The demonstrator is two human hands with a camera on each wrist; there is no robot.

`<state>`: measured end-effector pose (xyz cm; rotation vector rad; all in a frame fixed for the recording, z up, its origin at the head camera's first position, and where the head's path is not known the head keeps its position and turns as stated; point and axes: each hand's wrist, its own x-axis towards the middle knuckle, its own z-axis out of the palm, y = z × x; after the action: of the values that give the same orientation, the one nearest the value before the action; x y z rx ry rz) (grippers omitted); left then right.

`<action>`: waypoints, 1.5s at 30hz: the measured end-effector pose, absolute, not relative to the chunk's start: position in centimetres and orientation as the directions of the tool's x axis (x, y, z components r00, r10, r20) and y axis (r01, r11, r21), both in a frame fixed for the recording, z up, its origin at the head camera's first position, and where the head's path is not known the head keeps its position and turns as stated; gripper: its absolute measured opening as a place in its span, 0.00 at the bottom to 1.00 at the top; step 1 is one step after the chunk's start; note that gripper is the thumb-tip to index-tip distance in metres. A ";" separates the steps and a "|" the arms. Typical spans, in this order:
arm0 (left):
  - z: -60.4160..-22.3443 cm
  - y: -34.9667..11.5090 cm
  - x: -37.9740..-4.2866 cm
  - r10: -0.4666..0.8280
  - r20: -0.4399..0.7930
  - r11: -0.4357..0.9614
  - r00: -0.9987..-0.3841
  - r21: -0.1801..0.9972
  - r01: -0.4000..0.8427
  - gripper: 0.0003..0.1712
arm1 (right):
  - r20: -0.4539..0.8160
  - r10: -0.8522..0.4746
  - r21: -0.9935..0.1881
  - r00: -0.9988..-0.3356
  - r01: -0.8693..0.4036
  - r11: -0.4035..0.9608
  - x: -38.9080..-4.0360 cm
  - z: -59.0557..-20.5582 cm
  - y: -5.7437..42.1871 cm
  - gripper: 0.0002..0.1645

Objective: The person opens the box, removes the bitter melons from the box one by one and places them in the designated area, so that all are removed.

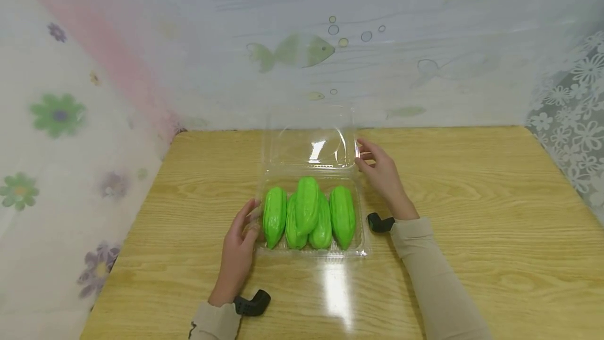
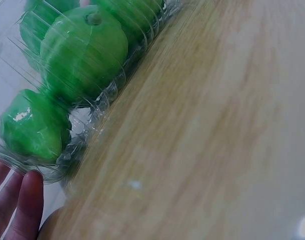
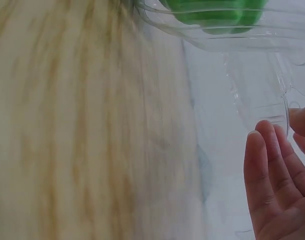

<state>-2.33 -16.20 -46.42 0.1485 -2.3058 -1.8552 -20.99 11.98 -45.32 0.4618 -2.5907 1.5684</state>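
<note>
Tabletop (image 1: pixel 472 198) flanks the clear container (image 1: pixel 360 252); ridged green fruits (image 1: pixel 308 206) inside. Left hand (image 1: pixel 238 243) alongside, fingers loose; right hand (image 1: pixel 384 174) pinches raised lid (image 1: pixel 292 157).

Glossy yellow wood-grain table (image 1: pixel 476 188), white glare (image 1: pixel 336 287) toward front. Behind: pale fish-print wall (image 1: pixel 391 77). Left: white flower-print wall (image 1: pixel 71 172). Right: white floral lace (image 1: pixel 578 125).

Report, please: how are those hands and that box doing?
Left hand at the clear box, right hand pinching its raised lid. Five green fruits inside. Top fruit, resting on others, might obstruct closing.
</note>
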 end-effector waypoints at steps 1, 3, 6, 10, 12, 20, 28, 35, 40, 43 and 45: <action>-46.4 -16.2 -2.3 -0.189 0.073 0.217 -0.979 0.976 0.031 0.27 | 0.216 -0.220 -0.855 -0.951 -0.293 0.429 -21.0 -45.4 12.0 0.29; -46.4 -16.2 -2.3 -0.189 0.069 0.220 -0.980 0.975 0.026 0.27 | 0.204 -0.230 -0.861 -0.951 -0.286 0.419 -20.4 -44.6 11.8 0.29; -46.6 -16.3 -2.3 -0.186 0.070 0.205 -0.980 0.978 0.031 0.28 | 0.189 -0.244 -0.875 -0.951 -0.276 0.398 -19.4 -43.5 11.5 0.28; -47.6 -16.7 -2.5 -0.178 0.059 0.197 -0.982 0.980 0.023 0.28 | 0.185 -0.253 -0.883 -0.950 -0.273 0.382 -18.8 -42.7 11.3 0.26; -47.9 -16.9 -2.6 -0.178 0.052 0.201 -0.983 0.979 0.016 0.28 | 0.183 -0.258 -0.882 -0.948 -0.275 0.383 -18.8 -42.8 11.3 0.25; -46.6 -16.4 -2.3 -0.191 0.048 0.184 -0.980 0.983 0.012 0.28 | 0.149 -0.275 -0.900 -0.950 -0.246 0.361 -18.9 -43.1 11.5 0.25; -48.0 -16.9 -2.5 -0.187 0.032 0.174 -0.982 0.985 -0.002 0.27 | 0.126 -0.286 -0.914 -0.950 -0.223 0.340 -19.0 -43.6 11.6 0.25; -49.2 -17.1 -2.9 -0.182 0.068 0.186 -0.981 0.982 0.033 0.27 | 0.093 -0.275 -0.930 -0.957 -0.182 0.318 -19.1 -43.7 11.7 0.25; -48.2 -16.9 -2.6 -0.176 0.054 0.152 -0.983 0.988 0.027 0.28 | 0.061 -0.262 -0.951 -0.963 -0.136 0.279 -19.0 -43.5 11.9 0.25; -47.2 -16.7 -2.4 -0.179 0.050 0.150 -0.983 0.988 0.023 0.28 | 0.049 -0.254 -0.949 -0.966 -0.124 0.289 -19.0 -43.4 12.2 0.25; -46.7 -16.6 -2.2 -0.184 0.045 0.164 -0.982 0.986 0.015 0.28 | 0.048 -0.251 -0.944 -0.967 -0.125 0.304 -19.1 -43.4 12.5 0.25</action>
<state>-2.22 -16.55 -46.70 0.1669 -2.2745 -1.9298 -19.13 12.53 -43.38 0.3802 -2.6223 1.8824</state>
